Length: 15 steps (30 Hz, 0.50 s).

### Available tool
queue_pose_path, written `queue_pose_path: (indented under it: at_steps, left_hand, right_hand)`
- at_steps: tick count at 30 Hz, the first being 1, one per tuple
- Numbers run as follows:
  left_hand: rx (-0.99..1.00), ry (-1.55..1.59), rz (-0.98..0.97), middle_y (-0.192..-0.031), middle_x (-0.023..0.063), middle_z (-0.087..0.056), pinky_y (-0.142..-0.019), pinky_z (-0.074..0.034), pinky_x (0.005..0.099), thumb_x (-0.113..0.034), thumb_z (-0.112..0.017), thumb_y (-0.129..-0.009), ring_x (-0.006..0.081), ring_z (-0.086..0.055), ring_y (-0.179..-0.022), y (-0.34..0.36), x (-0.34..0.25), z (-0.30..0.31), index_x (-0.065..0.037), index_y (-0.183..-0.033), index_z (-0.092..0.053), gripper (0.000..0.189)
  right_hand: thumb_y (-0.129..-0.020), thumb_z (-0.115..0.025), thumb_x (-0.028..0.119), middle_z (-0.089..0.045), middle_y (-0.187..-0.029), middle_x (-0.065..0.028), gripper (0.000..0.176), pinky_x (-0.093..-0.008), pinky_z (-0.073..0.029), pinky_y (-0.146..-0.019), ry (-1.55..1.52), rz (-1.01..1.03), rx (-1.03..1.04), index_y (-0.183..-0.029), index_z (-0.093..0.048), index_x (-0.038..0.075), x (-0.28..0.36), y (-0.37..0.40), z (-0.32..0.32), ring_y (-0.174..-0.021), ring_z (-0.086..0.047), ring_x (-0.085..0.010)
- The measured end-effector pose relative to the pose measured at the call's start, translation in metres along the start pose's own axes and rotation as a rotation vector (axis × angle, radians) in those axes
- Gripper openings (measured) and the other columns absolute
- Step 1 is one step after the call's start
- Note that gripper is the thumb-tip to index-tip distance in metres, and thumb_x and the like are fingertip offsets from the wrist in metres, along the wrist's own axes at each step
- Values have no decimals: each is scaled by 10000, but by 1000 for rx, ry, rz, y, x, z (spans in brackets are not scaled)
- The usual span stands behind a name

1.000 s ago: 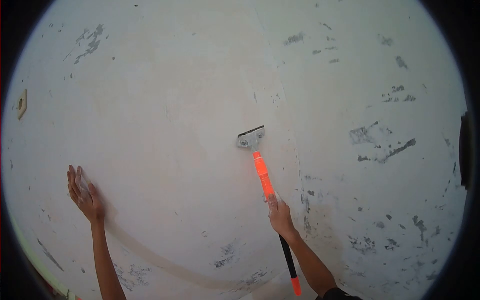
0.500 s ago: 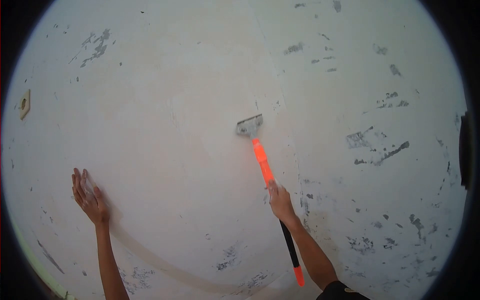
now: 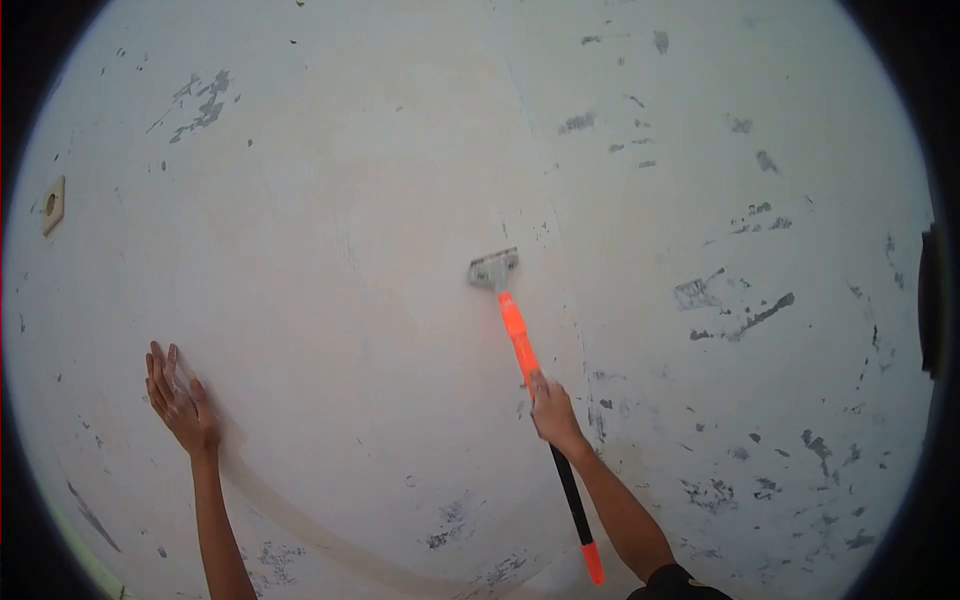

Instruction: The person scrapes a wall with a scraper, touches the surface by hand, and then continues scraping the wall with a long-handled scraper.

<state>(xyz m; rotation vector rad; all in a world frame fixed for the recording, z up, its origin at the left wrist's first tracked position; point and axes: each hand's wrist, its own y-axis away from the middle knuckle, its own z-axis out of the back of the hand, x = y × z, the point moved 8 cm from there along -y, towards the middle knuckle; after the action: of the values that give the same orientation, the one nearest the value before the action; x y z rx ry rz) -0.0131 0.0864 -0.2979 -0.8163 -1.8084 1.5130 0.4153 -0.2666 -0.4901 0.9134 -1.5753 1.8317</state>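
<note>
Head view: a white, scuffed plaster wall point(image 3: 350, 200) fills the frame. The right hand point(image 3: 552, 410) is wrapped fully closed round the long scraper with an orange and black handle and a grey metal blade head point(image 3: 515, 335), gripping where the orange section meets the black. The blade head lies against the wall just left of centre, and the handle runs down toward 5 o'clock to an orange end cap near the bottom edge. The left hand point(image 3: 180, 400) holds nothing; it is open, its palm and straight fingers flat on the wall at 8 o'clock.

Over the last second the blade head climbed a little toward 12 o'clock, then settled slightly lower in the frame. The grip kept its place on the handle and the left hand stayed planted. The grey patches of bared surface point(image 3: 740, 318) at 3 o'clock drifted too, so part of the shift is the camera's own. I judge this a short stroke over one patch, with no fresh mark showing there.

A small beige socket plate point(image 3: 50, 205) sits at 9 o'clock. No writing, label or brand can be read anywhere.
</note>
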Motion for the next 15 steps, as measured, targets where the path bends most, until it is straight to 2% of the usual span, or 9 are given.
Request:
queue_pose_path:
  at_steps: [2, 6, 8, 12, 15]
  left_hand:
    - [3, 12, 2, -1640, 61, -391, -1261, -163, 472, -388, -401, -1065, 279, -283, -1539, -2, -1, -1, -64, -1478, -506, 536]
    - [14, -9, 11, -1639, 62, -393, -1264, -158, 474, -394, -398, -1066, 282, -284, -1537, -1, -1, 1, -62, -1476, -509, 539]
    - [3, -12, 22, -1638, 62, -393, -1265, -155, 473, -395, -397, -1067, 283, -284, -1536, -1, 0, 1, -59, -1476, -509, 540]
    - [3, -9, 20, -1634, 59, -398, -1266, -153, 476, -388, -400, -1066, 278, -282, -1537, 1, -1, 3, -61, -1475, -510, 535]
    - [-3, 15, 16, -1632, 59, -400, -1266, -150, 476, -392, -403, -1065, 277, -282, -1538, -4, -2, 2, -55, -1472, -513, 539]
  right_hand:
    - [-1107, -350, 480, -706, -903, -217, 589, -434, -511, -762, -109, -271, 121, -1122, -641, -32, 11, -18, -5, -782, -670, -326]
    - [-1110, -338, 474, -697, -889, -213, 595, -420, -507, -769, -10, -222, 105, -1101, -641, -38, -12, -4, -13, -807, -667, -307]
    - [-1113, -340, 501, -495, -636, -63, 607, -386, -453, -557, 27, 34, -31, -1018, -632, -22, -11, 18, -15, -526, -524, -165]
    - [-1113, -341, 491, -519, -659, -75, 598, -389, -461, -575, 15, 57, -9, -1019, -632, -23, 16, -11, -17, -543, -535, -174]
    - [-1111, -343, 487, -551, -691, -100, 594, -401, -484, -632, -70, -59, 53, -1026, -632, -24, 32, -19, -15, -596, -572, -201]
